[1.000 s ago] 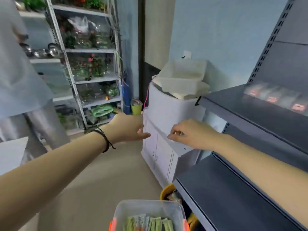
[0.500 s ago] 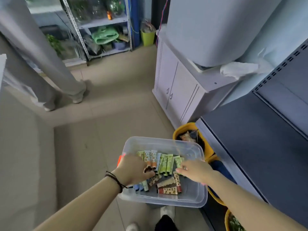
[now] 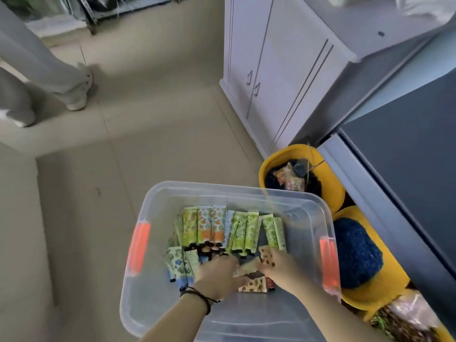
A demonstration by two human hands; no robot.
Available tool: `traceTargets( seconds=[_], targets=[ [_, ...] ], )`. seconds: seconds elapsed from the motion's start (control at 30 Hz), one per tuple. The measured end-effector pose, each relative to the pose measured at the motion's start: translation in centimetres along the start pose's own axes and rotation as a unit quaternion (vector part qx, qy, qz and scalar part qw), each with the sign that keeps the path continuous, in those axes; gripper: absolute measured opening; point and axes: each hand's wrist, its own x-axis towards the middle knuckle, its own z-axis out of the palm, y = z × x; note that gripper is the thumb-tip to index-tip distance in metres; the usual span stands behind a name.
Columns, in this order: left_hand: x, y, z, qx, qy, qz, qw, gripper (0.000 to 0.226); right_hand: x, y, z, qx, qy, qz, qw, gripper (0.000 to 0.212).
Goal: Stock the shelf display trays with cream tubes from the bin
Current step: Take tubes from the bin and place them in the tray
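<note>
Presently, a clear bin [image 3: 222, 187] with orange latches [image 3: 138, 245] is seen on the tiled floor [image 3: 148, 132], just beside the edge of a grey shelf [image 3: 407, 156]. Cream tubes [image 3: 241, 230] are held inside the bin: a far row of green and orange ones is laid side by side, caps toward the wearer, and a looser group of blue, green and brown-patterned ones is found nearer.

Both hands are lowered into the bin, among the nearer tubes. The left hand [image 3: 217, 275], marked by a dark cord [image 3: 197, 293] at the wrist, is placed palm down on the tubes, with its fingertips hidden among them. Whether a tube is grasped by it cannot be determined. The right hand [image 3: 281, 269] is set close beside it, with its fingers laid over the lower end of a tilted brown-spotted tube [image 3: 267, 256]. Whether the fingers are closed round that tube cannot be determined, the area being blurred. A pale tube [image 3: 246, 266] is noted between the two hands and is touched by both.

Two yellow baskets [image 3: 330, 174] are recorded to the right of the bin, partly under the shelf, with dark blue items inside. A white cabinet [image 3: 271, 70] is noted beyond them. The trouser legs of a second person [image 3: 37, 62] are observed at the upper left, well apart from the bin.
</note>
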Motion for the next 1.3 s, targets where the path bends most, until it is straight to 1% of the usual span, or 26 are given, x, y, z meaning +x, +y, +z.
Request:
traceTargets(
  seconds=[0.13,0.2,0.23,0.27,0.33,0.37,0.4,0.47,0.53,0.6,0.77,0.83,0.97,1.0,1.07,1.13,1.23,1.3],
  targets=[
    [3.0,0.8,1.1,-0.064,0.006,-0.002,0.998,0.046,2.6,1.2,1.2,0.015,0.018,0.043,0.999,0.048],
    [4.1,1.1,1.9,-0.111,0.021,-0.011,0.994,0.053,3.4,2.0,2.0,0.047,0.021,0.073,0.996,0.05],
    [4.6,1.2,2.3,-0.125,0.031,-0.011,0.992,0.052,3.7,2.2,2.3,0.063,0.031,0.085,0.994,0.047],
    [5.1,1.2,2.7,-0.13,0.045,-0.009,0.99,0.047,4.0,2.5,2.6,0.076,0.049,0.093,0.992,0.041],
    [5.8,1.0,3.2,-0.115,0.07,-0.003,0.991,0.031,4.5,2.9,2.9,0.105,0.092,0.102,0.985,0.031],
    [6.0,0.8,3.5,-0.1,0.079,-0.001,0.992,0.026,4.7,3.0,3.0,0.118,0.11,0.103,0.981,0.031],
    [6.1,0.6,3.8,-0.08,0.082,-0.001,0.993,0.025,4.8,3.1,3.2,0.127,0.123,0.104,0.979,0.032],
    [5.9,0.4,4.5,-0.041,0.078,-0.004,0.996,0.032,4.8,3.1,3.6,0.149,0.134,0.11,0.974,0.033],
    [5.5,0.3,5.2,-0.023,0.08,-0.008,0.997,0.039,4.6,3.1,4.0,0.169,0.135,0.114,0.97,0.036],
    [5.6,0.2,5.5,-0.017,0.089,-0.006,0.996,0.04,4.5,3.0,4.2,0.178,0.131,0.112,0.969,0.036],
    [5.5,0.1,5.0,-0.029,0.079,-0.008,0.996,0.037,3.9,2.8,4.2,0.136,0.084,0.078,0.984,0.026],
    [5.4,0.1,4.7,-0.033,0.064,-0.009,0.997,0.039,3.6,2.5,4.1,0.135,0.077,0.065,0.986,0.026],
    [5.0,-0.1,3.9,-0.141,0.005,-0.017,0.99,0.052,3.0,2.0,3.8,0.203,0.081,0.066,0.974,0.029],
    [4.7,-0.1,3.6,-0.175,-0.003,-0.029,0.984,0.05,2.8,1.9,3.7,0.221,0.082,0.065,0.97,0.029],
    [4.2,-0.1,2.9,-0.228,-0.017,-0.044,0.973,0.039,2.1,1.7,3.3,0.252,0.088,0.059,0.962,0.03],
    [3.4,-0.1,2.0,-0.27,-0.02,-0.045,0.962,0.032,1.3,1.3,2.8,0.283,0.087,0.054,0.954,0.026],
    [2.1,-0.3,0.0,-0.346,-0.019,-0.042,0.937,0.032,0.1,0.3,1.6,0.335,0.076,0.038,0.938,0.028],
    [1.1,-0.3,-1.5,-0.378,-0.011,-0.033,0.925,0.033,-0.8,-0.9,0.5,0.351,0.067,0.011,0.934,0.02]
  ],
)
